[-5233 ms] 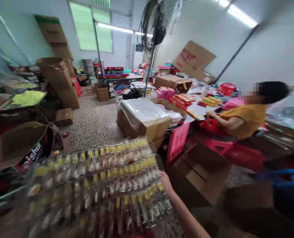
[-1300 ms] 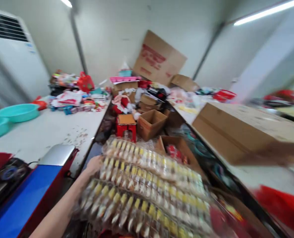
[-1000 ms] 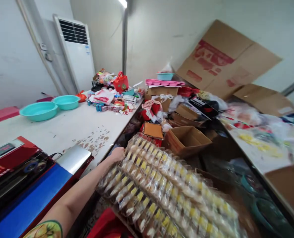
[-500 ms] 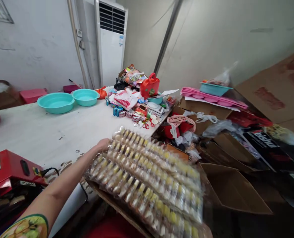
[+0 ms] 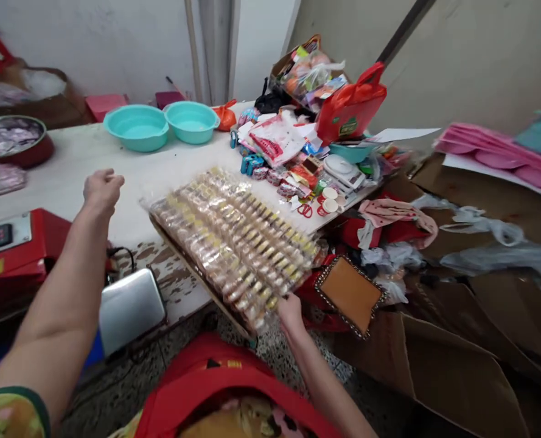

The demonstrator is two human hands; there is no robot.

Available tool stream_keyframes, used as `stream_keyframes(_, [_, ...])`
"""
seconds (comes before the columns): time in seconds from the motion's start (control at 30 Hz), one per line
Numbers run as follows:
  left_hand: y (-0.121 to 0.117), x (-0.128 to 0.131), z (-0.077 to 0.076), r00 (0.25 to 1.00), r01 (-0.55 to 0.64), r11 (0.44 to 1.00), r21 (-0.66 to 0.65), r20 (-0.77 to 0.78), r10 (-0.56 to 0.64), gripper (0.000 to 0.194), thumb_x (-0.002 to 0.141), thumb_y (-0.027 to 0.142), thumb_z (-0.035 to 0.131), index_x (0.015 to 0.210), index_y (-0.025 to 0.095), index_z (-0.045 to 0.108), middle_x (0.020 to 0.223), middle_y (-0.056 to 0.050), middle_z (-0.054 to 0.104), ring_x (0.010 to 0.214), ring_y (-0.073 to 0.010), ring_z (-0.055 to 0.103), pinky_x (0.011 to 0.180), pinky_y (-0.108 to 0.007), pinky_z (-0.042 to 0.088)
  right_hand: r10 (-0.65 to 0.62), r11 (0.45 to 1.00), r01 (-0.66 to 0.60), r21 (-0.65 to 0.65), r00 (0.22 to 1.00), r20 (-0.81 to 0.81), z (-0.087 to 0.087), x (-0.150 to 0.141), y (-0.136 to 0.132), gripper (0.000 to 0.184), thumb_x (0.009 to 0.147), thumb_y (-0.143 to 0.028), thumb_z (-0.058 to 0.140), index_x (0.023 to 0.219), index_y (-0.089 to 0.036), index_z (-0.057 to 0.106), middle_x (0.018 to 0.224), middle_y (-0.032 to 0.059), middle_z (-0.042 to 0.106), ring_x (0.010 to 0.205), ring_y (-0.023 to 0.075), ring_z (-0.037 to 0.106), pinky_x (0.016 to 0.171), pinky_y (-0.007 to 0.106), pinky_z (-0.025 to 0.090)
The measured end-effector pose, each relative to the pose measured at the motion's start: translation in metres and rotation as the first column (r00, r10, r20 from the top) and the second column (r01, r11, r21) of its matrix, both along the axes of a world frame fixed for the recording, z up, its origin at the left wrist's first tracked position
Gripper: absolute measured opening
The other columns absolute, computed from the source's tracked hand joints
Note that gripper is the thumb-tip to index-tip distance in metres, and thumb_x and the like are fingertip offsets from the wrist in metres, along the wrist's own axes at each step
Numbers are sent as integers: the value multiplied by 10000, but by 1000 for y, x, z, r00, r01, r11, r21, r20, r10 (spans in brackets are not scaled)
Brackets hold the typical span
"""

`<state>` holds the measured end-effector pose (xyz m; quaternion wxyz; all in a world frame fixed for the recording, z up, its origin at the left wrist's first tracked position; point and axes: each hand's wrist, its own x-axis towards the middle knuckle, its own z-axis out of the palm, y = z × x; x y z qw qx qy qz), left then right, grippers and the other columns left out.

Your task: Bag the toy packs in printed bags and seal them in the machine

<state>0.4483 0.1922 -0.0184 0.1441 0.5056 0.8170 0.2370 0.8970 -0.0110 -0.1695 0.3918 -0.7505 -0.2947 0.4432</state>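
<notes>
A flat cardboard board loaded with rows of small clear packets with yellow labels (image 5: 233, 234) rests partly on the white table (image 5: 69, 170), its near end jutting past the table edge. My right hand (image 5: 289, 311) grips that near corner from below. Off the board, my left hand (image 5: 101, 187) hovers over the table to the board's left, fingers loosely curled, holding nothing.
Two teal basins (image 5: 160, 123) sit at the table's back. A red sealing machine (image 5: 10, 249) with a silver plate (image 5: 131, 307) is at left. Clutter, scissors (image 5: 303, 210) and a red bag (image 5: 350, 109) crowd the table's right end. Open cartons (image 5: 434, 353) fill the floor right.
I turned left to the white table and lowered the board of packets onto it. My left hand let go of the board's far edge and moved left; the right hand came into view holding the near corner.
</notes>
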Motion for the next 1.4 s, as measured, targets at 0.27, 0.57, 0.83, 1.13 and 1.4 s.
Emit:
stream_keyframes(0.27, [-231,220,-72,882,465,831,306,-247,-403,733,826,588,573,1421,192,411,1511,-141,374,1437,-330,231,1154,-541,216,178,984,-172,54,888,-423,-13,-23,22,296,555,-323,734,765,-129,659,796,97,725,780,241,665,626,286,530])
stream_keyframes(0.57, [-244,248,-115,963,144,950,277,-262,-70,877,746,449,712,1482,233,288,1580,-149,203,1461,-347,142,1156,-545,191,300,935,-352,42,723,-622,-5,12,25,209,613,-176,728,796,-128,638,807,73,701,700,180,652,569,287,579])
stream_keyframes(0.83, [-249,252,-117,973,169,914,369,-210,-95,907,746,441,717,1487,207,250,1598,-165,90,1471,-325,109,1179,-505,174,316,921,-382,70,631,-708,-7,30,18,372,664,-244,764,980,-180,578,904,37,695,648,145,654,592,314,599])
stream_keyframes(1.13, [-284,299,-178,648,-251,952,177,761,30,1243,667,617,719,1528,148,-45,1526,-222,309,1408,-327,313,1161,-457,230,155,956,-292,-18,561,-813,-14,30,43,317,669,-146,656,953,-229,543,855,-17,688,719,182,670,639,399,610])
stream_keyframes(1.4, [-243,272,-184,516,-269,931,245,853,-75,1347,614,583,782,1510,123,-113,1527,-255,274,1394,-319,339,1163,-431,222,97,955,-282,-94,596,-797,-13,-11,69,163,675,-13,524,648,-174,523,603,-32,613,658,142,613,721,454,620])
